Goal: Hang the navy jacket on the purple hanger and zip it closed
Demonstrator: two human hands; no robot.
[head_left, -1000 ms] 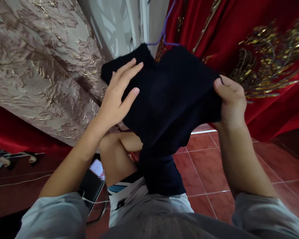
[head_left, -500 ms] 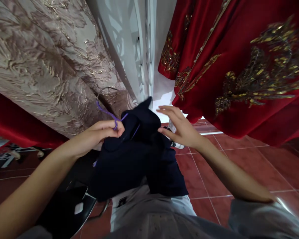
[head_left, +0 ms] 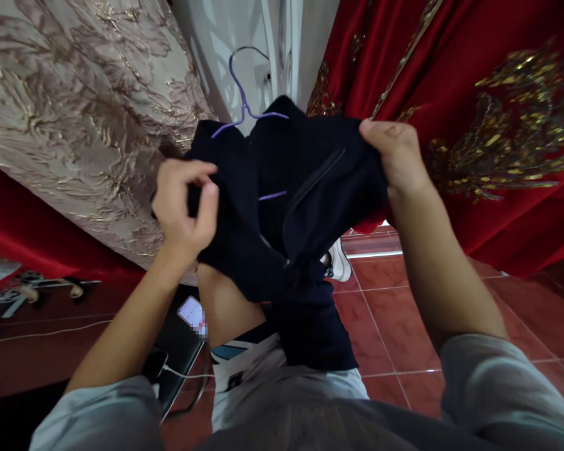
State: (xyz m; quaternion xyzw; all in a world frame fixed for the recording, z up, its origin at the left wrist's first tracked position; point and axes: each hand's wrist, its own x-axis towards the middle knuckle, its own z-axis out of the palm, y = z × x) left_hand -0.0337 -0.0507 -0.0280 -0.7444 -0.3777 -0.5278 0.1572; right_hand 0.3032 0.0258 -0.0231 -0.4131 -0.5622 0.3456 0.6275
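Note:
A dark navy zip jacket spreads over my lap with its front zipper partly open. A purple wire hanger sits inside it, the hook and neck standing out above the collar. Part of the hanger's lower bar shows through the zipper opening. At the jacket's left shoulder, my left hand is curled, thumb and index finger bent around dark cloth; its other fingers are mostly hidden. My right hand pinches the right shoulder edge, thumb on top, and holds it out sideways.
A beige embossed gown hangs at left and a red gown with gold beadwork at right. White cabinet doors stand between them. A phone and a white cable lie on a black seat by my left leg. Red tiles cover the floor.
My left hand has let go of the hanger and moved to the left shoulder. The right hand has gone from open to gripping the right shoulder. The jacket is raised and spread wider.

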